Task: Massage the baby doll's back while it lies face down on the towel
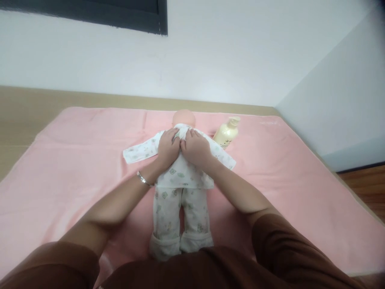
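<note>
A doll (184,117) lies on a pink mat in a white patterned shirt (183,174) and matching trousers (167,208). Its bald head points away from me, and whether it lies face up or face down I cannot tell. My left hand (169,147) and my right hand (196,147) meet over the upper part of the shirt, just below the neck. The fingers of both are bent onto the cloth, which is bunched between them. Both thumbs are close together in the middle. The sleeves stretch out to either side, and the trouser cuffs are turned up.
A pale yellow pump bottle (227,133) lies tilted beside the doll's right-hand sleeve. The pink mat (84,160) covers a wooden surface (18,116) that meets a white wall (210,60). A dark frame (162,18) is on the wall at upper left.
</note>
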Demonstrator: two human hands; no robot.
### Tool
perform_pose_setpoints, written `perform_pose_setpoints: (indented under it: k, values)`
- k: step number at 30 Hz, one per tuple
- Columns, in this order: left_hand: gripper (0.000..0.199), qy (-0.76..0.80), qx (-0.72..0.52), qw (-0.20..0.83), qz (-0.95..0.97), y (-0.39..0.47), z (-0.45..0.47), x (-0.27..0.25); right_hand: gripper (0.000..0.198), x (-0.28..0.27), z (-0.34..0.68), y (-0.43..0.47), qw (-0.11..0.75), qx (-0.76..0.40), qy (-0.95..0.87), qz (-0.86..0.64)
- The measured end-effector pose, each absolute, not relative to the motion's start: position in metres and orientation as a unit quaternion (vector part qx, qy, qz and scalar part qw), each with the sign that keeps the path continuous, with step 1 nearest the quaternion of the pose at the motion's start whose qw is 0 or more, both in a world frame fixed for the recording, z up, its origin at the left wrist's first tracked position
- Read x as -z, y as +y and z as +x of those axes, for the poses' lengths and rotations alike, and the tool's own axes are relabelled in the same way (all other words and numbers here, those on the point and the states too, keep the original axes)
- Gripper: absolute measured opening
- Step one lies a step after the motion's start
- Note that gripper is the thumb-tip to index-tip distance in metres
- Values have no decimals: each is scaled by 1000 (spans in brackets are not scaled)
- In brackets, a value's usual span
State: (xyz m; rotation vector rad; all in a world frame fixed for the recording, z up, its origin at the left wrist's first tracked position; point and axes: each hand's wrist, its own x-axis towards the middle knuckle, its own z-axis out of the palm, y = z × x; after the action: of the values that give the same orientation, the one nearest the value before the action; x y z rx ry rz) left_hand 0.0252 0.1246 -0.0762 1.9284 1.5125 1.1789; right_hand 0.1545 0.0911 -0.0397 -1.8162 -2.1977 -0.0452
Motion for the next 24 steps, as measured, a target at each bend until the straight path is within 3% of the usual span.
perform_pose_setpoints:
  k: [5,10,19,24]
  values:
    - [49,556,-405,197,699,124,26,74,58,33,157,92,146,-22,-756,-638]
    - [68,598,-331,147,715,112,30,72,51,31,169,108,148,-84,-727,-665]
    - [37,571,-270,149,761,132,21,60,52,33,153,80,102,46,-758,-643]
    - [42,585,-286,106,751,133,23,69,49,30,154,78,113,32,-773,-623]
